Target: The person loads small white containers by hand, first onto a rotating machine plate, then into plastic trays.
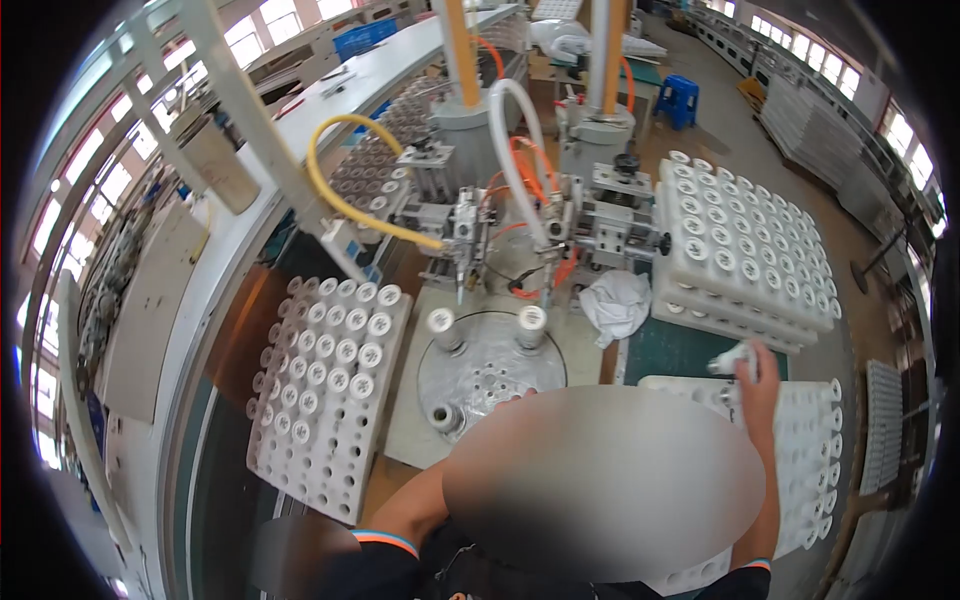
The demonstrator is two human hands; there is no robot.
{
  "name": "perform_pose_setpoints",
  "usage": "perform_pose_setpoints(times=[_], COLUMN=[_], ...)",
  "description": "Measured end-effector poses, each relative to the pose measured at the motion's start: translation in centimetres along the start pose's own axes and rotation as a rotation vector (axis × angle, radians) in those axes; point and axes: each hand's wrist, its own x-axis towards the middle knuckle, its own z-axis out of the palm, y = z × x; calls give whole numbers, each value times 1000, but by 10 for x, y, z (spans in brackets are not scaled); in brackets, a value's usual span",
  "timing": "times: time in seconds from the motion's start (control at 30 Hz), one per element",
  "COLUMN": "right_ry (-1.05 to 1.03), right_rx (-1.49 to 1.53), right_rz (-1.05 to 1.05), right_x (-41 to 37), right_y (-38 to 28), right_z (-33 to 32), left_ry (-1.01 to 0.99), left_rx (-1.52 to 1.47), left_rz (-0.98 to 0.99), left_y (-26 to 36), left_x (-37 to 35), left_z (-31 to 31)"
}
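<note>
My right hand (764, 372) is closed around a white cylindrical part (735, 360), held tilted above the back edge of the right-hand white tray (795, 430). Of my left hand (516, 402), only some fingertips show at the near edge of the round metal turntable (525, 370); a blurred oval hides the rest. Two white-topped cylindrical parts, one on the left (441, 322) and one on the right (531, 320), stand upright on the turntable's far side. A round holder (444, 414) sits at its near left.
Left of the turntable lies a perforated white tray (325, 465), partly filled with white parts. Machine heads with a yellow hose (345, 205) rise behind the turntable. A white cloth (615, 306) lies beside stacked, filled trays (735, 295). A blue stool (678, 100) stands farther back.
</note>
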Motion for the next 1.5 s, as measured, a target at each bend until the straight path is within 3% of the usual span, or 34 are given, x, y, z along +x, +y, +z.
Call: perform_pose_setpoints(times=[0.07,0.23,0.33,0.4,0.57,0.67,0.73,0.87,0.9,0.97,1.07,1.13,1.27,1.33,1.37,1.43,1.47,1.5], right_ry=[-193,-625,-723,-702,-700,-728,-589,-532,-501,-513,-565,-641,-538,-460,-414,-306,-240,-183], right_rx=[-6,160,208,122,-58,-91,-74,-320,-406,-495,-437,-352,16,80,30,163,136,120], right_rz=[-120,-192,-293,-380,-527,-406,-359,-305,-383,-451,-465,-399,-474,-420,-370,-338,-333,-333], right_x=[-8,-62,-103,-125,-162,-167,-158,-146,-152,-161,-187,-193,-203,-198,-191,-171,-157,-143], right_y=[-61,-146,-174,-193,-197,-200,-194,-160,-142,-122,-118,-159,-199,-200,-194,-177,-164,-150], right_z=[47,185,277,325,383,379,360,308,306,300,328,324,325,309,291,249,219,185], left_ry=[-173,-7,87,255,495,527,393,338,302,393,368,421,445,650,628,744,735,439], left_rx=[81,-171,-232,-307,-168,-73,-100,40,-11,160,180,193,188,277,247,147,120,-182], left_rz=[101,5,-175,-285,-508,-623,-650,-533,-582,-468,-387,-440,-500,-328,-250,167,212,28], left_y=[-16,-56,-92,-116,-201,-235,-254,-283,-272,-268,-269,-272,-251,-244,-230,-202,-191,-182], left_x=[-11,-105,-158,-188,-224,-216,-204,-198,-197,-207,-218,-222,-228,-227,-213,-185,-167,-151], left_z=[1,-45,-57,-70,-93,-116,-127,-100,-107,-94,-76,-71,-72,-60,-63,-62,-50,-36])
